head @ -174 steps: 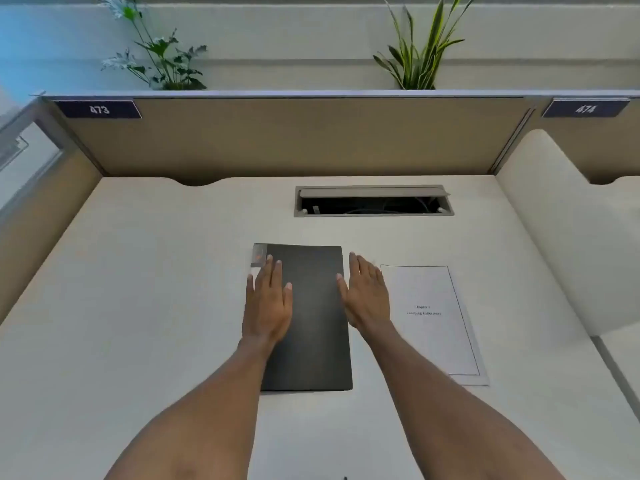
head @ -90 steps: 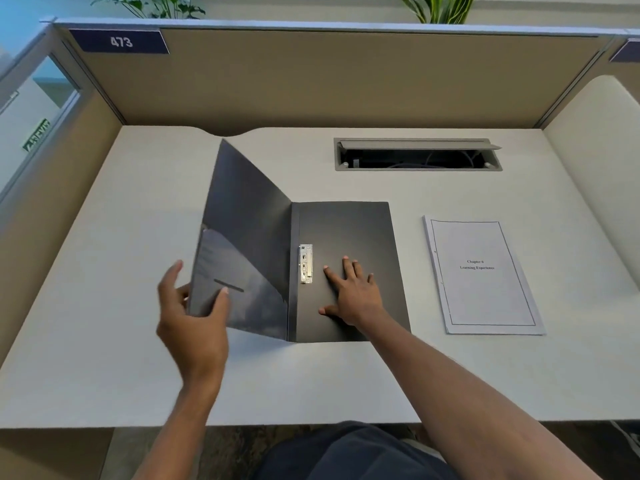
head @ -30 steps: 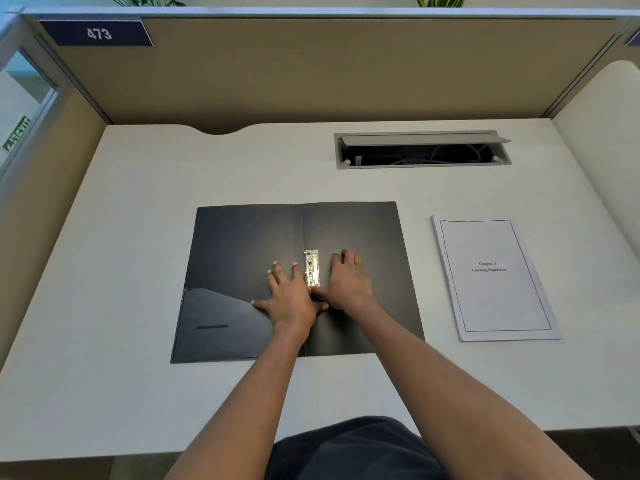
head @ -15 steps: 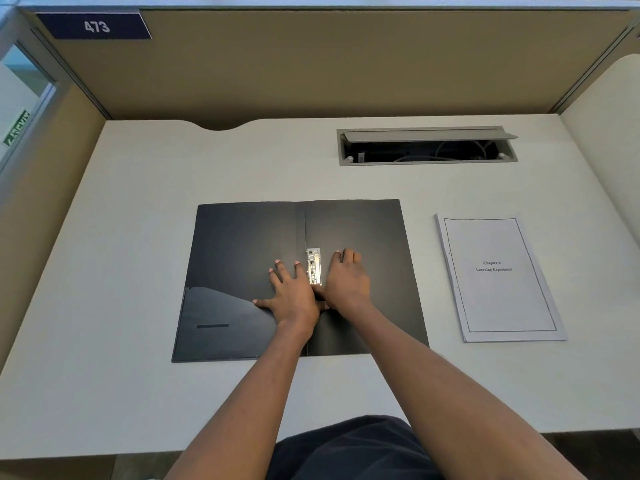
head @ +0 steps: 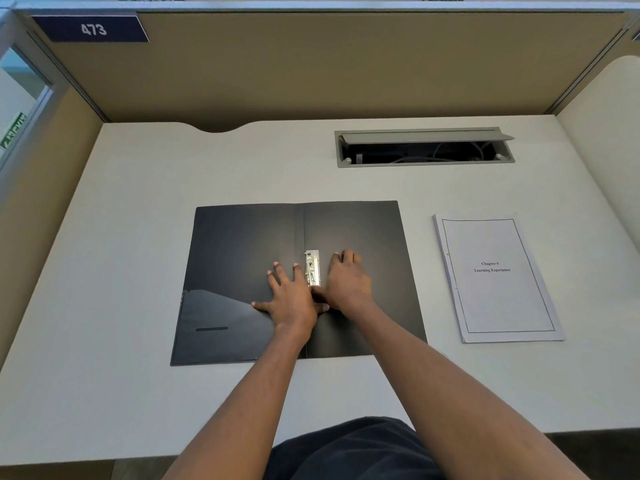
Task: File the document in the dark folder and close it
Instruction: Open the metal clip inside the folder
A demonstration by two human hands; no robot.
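The dark folder (head: 242, 258) lies open and flat on the white desk (head: 138, 188), its inner pocket at the lower left. A metal clip (head: 312, 268) runs along the spine in the middle. My left hand (head: 291, 296) rests flat on the left leaf just beside the clip, fingers spread. My right hand (head: 348, 282) rests on the right leaf against the clip's other side, its fingers partly curled; the two hands touch at the clip's near end. The white document (head: 495, 278), with a printed title, lies flat on the desk to the right of the folder, untouched.
An open cable tray (head: 424, 147) is set into the desk behind the folder. Beige partition walls (head: 311, 64) enclose the desk at the back and left, a pale divider at the right. The desk's near edge runs just above my lap.
The folder went from shut to open flat, and both hands came to the clip. Over the last second the hands have barely moved; the view shifted slightly.
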